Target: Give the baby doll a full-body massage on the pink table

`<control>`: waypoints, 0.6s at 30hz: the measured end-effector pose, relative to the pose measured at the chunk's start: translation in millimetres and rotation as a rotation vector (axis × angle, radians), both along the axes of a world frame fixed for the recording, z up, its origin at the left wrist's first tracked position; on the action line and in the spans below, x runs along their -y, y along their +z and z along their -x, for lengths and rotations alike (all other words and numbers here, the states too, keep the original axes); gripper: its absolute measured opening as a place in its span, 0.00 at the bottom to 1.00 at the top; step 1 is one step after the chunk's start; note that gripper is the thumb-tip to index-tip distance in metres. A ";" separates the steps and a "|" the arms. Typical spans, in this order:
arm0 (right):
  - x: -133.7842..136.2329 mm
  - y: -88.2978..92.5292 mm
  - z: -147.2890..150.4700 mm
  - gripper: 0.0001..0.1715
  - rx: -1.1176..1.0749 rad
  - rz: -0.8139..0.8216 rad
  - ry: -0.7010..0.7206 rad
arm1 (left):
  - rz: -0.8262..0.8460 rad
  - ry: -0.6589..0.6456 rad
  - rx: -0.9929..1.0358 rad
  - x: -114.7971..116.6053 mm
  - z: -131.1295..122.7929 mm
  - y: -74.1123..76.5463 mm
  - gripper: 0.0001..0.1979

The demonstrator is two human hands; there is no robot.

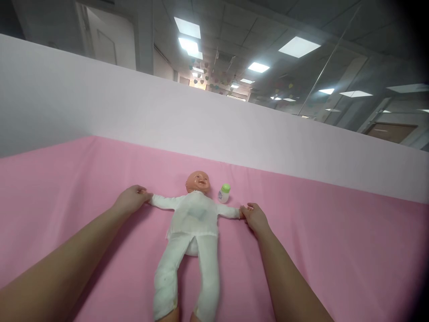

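A baby doll in a white top and white trousers lies on its back on the pink sheet, head toward the far side. Its arms are stretched straight out to both sides. My left hand pinches the doll's hand at the left end of its spread arms. On the other side, the fingers of my right hand are closed around the doll's other hand. The doll's feet run out of the bottom of the view.
A small bottle with a green cap stands beside the doll's head, above its right-hand arm in view. Behind the pink surface rises a white partition. Beyond it are a door, ceiling lights and glass.
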State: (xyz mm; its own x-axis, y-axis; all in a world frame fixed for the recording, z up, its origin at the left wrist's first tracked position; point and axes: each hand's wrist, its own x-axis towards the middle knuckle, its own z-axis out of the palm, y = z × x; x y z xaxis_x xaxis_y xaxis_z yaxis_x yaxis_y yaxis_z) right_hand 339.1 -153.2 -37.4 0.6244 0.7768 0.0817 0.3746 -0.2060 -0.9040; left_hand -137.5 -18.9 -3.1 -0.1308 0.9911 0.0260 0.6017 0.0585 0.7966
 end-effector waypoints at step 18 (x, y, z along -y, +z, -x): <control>50.3 53.1 128.9 0.24 0.460 -0.421 0.885 | -0.471 -0.926 -0.086 113.5 -89.1 34.6 0.11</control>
